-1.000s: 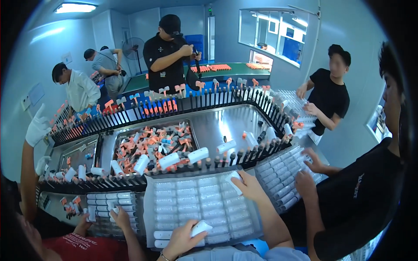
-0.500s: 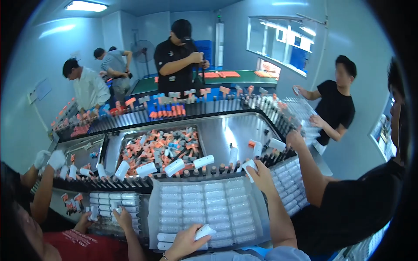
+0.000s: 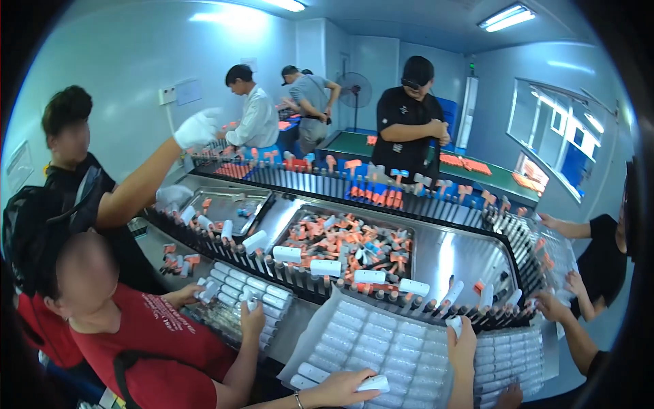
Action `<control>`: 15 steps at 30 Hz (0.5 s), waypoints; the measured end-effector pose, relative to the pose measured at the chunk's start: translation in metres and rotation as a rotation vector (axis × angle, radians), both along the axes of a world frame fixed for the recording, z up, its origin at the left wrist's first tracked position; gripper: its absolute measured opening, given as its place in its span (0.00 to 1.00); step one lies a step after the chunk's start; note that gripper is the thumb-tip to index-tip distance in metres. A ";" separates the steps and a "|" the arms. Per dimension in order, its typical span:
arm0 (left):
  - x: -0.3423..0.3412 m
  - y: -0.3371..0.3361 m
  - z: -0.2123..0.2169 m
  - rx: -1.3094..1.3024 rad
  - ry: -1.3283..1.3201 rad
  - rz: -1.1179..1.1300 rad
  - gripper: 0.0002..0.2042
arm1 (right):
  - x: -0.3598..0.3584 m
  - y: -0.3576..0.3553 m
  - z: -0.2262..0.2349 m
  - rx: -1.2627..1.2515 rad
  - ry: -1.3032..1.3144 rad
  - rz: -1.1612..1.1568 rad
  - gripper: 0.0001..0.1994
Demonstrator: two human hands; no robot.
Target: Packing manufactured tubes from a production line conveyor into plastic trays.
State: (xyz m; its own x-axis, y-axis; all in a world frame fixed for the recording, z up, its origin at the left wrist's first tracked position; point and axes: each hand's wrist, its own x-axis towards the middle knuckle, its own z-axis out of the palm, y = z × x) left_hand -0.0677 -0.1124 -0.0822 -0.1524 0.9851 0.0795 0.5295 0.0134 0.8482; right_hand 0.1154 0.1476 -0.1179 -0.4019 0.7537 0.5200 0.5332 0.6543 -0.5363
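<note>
My left hand (image 3: pixel 337 390), a bracelet at its wrist, is closed on a white plastic casing (image 3: pixel 374 384) over the near edge of a clear blister tray (image 3: pixel 402 344). White casings (image 3: pixel 312 371) lie in the tray's near left corner, just left of that hand. Near the tray's far right corner, my right hand (image 3: pixel 464 344) grips another white casing (image 3: pixel 455 325) upright between thumb and fingers. Beyond it runs a line of upright pegs (image 3: pixel 381 298), with several white casings (image 3: pixel 370 277) tilted on top of some of them.
Inside the peg loop, a metal tray (image 3: pixel 413 235) holds a heap of orange and grey parts (image 3: pixel 347 245). To my left, a person in red (image 3: pixel 150 334) handles casings over another blister tray (image 3: pixel 235 279). A gloved arm (image 3: pixel 197 129) reaches across. More trays (image 3: pixel 507 361) and hands are at right.
The view has swung left, so the scene sits further right. My right hand has come nearer, from the peg line to the tray's right side, its casing still held. My left hand keeps its casing.
</note>
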 end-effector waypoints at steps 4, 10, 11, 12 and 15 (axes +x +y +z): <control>-0.003 0.002 0.005 -0.048 -0.009 -0.043 0.22 | 0.001 -0.002 0.007 -0.010 -0.013 0.009 0.21; -0.004 0.003 -0.003 -0.031 0.003 -0.029 0.23 | -0.005 -0.001 0.007 -0.024 -0.019 0.026 0.21; -0.004 0.003 -0.006 -0.009 0.001 -0.007 0.24 | -0.006 -0.003 0.008 -0.027 -0.009 0.041 0.21; -0.004 0.002 -0.010 -0.008 0.004 -0.020 0.24 | -0.006 -0.004 0.006 0.009 0.000 0.028 0.21; -0.004 0.003 -0.011 -0.004 -0.015 -0.022 0.24 | -0.005 -0.005 0.008 -0.027 0.013 0.030 0.19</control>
State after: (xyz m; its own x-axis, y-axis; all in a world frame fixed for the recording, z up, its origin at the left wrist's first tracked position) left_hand -0.0713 -0.1098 -0.0933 -0.1317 0.9886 0.0730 0.5166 0.0056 0.8562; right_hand 0.1101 0.1426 -0.1097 -0.4175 0.7553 0.5051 0.5063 0.6550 -0.5610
